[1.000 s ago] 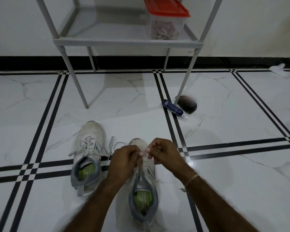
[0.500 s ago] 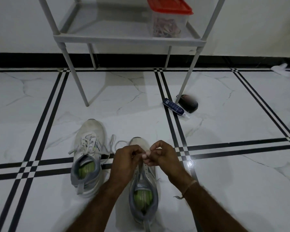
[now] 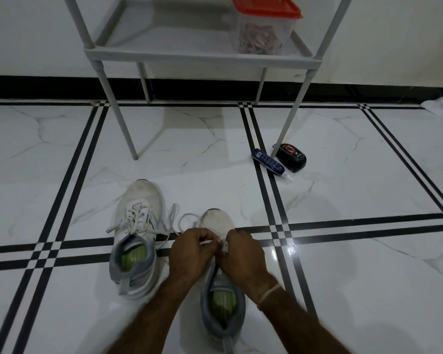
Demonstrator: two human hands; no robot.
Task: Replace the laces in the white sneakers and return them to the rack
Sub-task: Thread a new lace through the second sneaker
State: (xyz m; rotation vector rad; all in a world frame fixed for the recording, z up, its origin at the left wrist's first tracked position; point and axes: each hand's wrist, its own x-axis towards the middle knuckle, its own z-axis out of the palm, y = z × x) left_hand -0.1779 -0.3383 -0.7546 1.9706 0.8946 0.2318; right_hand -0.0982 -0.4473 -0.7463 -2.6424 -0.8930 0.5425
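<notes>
Fingers (image 3: 203, 236) of the left hand (image 3: 191, 252) are curled closed on a white lace (image 3: 207, 242), which is also pinched by the right hand (image 3: 242, 255), above the nearer white sneaker (image 3: 218, 221). It is set on the floor beside the laced sneaker (image 3: 138, 215), before the rack (image 3: 200, 56). Printing on the blue tube (image 3: 267, 163) and the black case (image 3: 292, 155) cannot be read.

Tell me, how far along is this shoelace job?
Roughly halfway, it seems. Done: the far sneaker looks threaded, though its lace ends lie loose and untied. In hand: the left hand and right hand each pinch the lace over the near sneaker; how many eyelets are filled is hidden. Left: finishing that one, probably tying both, and setting the pair on the rack.
</notes>
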